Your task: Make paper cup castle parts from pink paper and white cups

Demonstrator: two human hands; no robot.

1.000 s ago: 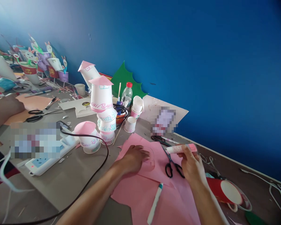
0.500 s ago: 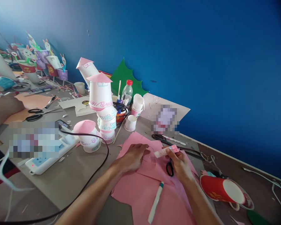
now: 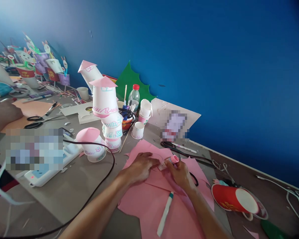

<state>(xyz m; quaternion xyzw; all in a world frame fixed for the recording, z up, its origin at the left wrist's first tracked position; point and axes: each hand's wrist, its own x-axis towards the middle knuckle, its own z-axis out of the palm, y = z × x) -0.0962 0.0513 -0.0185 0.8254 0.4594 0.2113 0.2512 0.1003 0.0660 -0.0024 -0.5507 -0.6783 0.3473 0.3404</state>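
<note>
My left hand (image 3: 142, 167) rests palm down with its fingers stretched out on a sheet of pink paper (image 3: 137, 199). Closed around a white glue stick with a pink end (image 3: 174, 159), my right hand (image 3: 180, 174) is just beside the left fingertips, with the stick's other end down at the paper. A curved pencil-like line shows on the sheet near the fingers. Black-handled scissors (image 3: 194, 179) lie mostly hidden under my right hand. Below my hands, a white marker with a green band (image 3: 165, 214) lies on the paper.
Stacked decorated paper cups (image 3: 106, 99) with pink cone roofs stand left of centre. A black cable (image 3: 112, 166) loops beside a white power strip (image 3: 52, 169). A red paper cup (image 3: 231, 199) lies at right. Another person's hand (image 3: 6, 113) is at far left near scissors (image 3: 35, 122).
My right hand has come left and down, bringing the glue stick from above the scissors to the paper by my left fingers and tilting it. My left hand has stayed nearly still.
</note>
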